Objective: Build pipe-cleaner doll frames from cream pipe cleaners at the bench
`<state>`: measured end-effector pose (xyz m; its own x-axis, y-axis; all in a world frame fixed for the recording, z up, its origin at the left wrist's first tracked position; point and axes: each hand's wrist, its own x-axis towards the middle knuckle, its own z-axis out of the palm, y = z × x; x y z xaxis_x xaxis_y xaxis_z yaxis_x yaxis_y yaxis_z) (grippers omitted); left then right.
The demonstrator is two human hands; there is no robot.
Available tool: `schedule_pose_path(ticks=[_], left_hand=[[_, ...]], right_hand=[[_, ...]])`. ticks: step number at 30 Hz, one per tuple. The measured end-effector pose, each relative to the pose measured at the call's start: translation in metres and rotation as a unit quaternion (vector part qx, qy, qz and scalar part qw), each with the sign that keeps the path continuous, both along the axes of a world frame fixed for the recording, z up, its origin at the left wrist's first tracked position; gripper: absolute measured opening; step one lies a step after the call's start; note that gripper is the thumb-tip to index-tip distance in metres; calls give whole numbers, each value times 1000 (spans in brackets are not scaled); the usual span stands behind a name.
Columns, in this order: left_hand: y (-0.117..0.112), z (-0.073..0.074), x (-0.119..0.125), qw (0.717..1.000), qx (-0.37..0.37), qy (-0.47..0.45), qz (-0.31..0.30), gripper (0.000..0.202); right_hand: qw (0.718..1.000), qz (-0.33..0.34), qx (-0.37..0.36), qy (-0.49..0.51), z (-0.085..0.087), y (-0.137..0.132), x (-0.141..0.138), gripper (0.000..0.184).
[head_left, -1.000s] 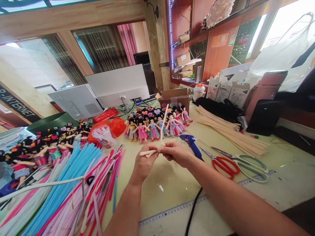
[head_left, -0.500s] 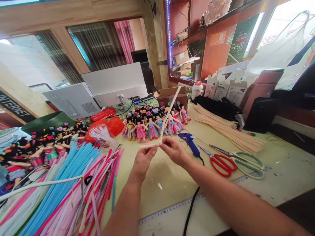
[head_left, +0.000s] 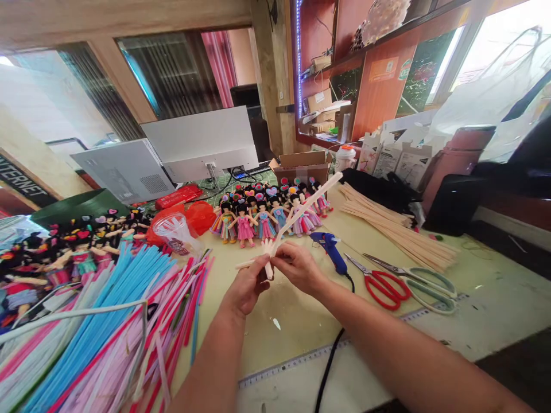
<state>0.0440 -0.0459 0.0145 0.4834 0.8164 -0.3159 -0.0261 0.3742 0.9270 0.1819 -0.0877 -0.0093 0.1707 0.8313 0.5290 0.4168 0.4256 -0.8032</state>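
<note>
Cream pipe cleaners are bent and folded together between my two hands, above the middle of the table. My left hand pinches the bundled lower part, where several short ends fan out and one points left. My right hand is closed on the same piece at its bend, fingertips almost touching those of the left. From there one long end slants up to the right. Just beyond my hands stand several small pipe-cleaner dolls in colourful dresses. Right of my right hand lies a blue glue gun.
Loose coloured pipe cleaners and more dolls cover the left side. Red-handled scissors, green-handled scissors and a bundle of cream pipe cleaners lie right. A ruler and black cord run near the front edge.
The long end has tipped from steep to a lower slant toward the right. My left hand has turned and dropped slightly, and the folded short ends now show between my fingers.
</note>
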Motion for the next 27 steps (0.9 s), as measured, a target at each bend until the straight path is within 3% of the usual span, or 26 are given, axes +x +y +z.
schedule_pose_path(ticks=[11,18,27], left_hand=[[2,-1,-2,999,40,2,6,42],[6,-2,-5,998,56,-5,-9,36],[5,-3,-4,993,115,15,-13,26]], right_hand=[[1000,-19,-22,-8,-3,2,1,21],[993,1,-96,71,-1,4,3,18],[964,48,-191,176,7,2,7,24]])
